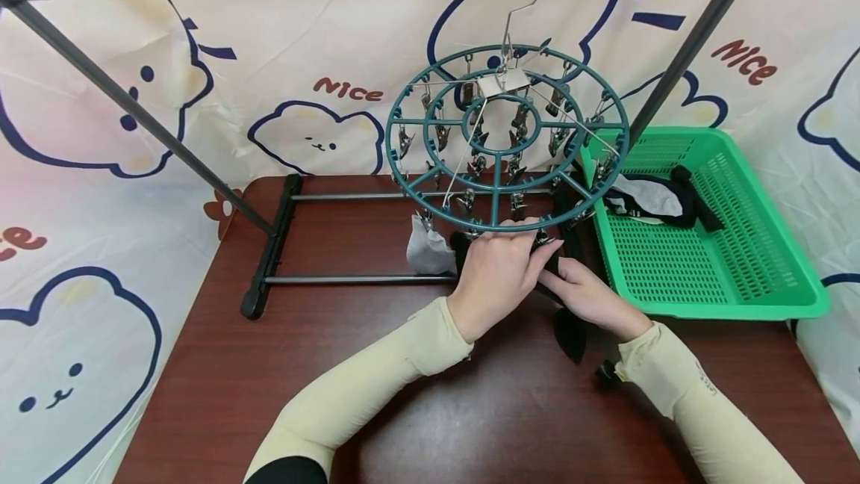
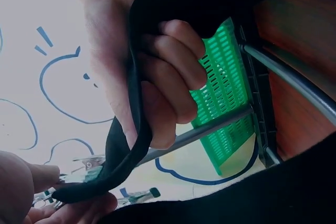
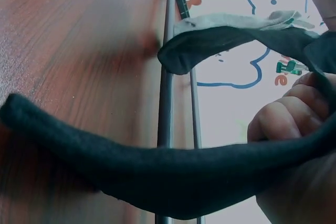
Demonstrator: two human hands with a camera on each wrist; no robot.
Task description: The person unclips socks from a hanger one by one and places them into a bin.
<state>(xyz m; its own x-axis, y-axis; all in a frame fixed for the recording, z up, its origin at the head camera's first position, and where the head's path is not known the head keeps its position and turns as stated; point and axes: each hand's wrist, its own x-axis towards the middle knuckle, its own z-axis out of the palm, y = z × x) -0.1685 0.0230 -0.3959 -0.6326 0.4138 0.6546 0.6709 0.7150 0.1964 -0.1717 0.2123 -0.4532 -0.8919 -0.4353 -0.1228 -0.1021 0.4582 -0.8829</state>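
A round teal clip hanger (image 1: 496, 219) hangs from a metal rail. At its front edge my left hand (image 1: 500, 275) pinches a small clip (image 2: 79, 176) at the edge of a black sock (image 2: 118, 174). My right hand (image 1: 594, 296) grips the same sock, with fingers (image 2: 170, 69) curled round its opening. The sock's free end (image 3: 157, 174) dangles over the table. Left of my hands, a grey sock (image 1: 428, 249) hangs from the hanger, and a second black sock (image 3: 184, 51) hangs close beside it.
A green basket (image 1: 725, 305) at the right holds black and grey socks (image 1: 655, 196). The rack's metal frame (image 1: 363, 280) stands on the brown table (image 1: 282, 364). Several bare clips (image 1: 404, 142) hang from the hanger's rings. A cartoon-printed cloth (image 1: 316, 140) covers the back.
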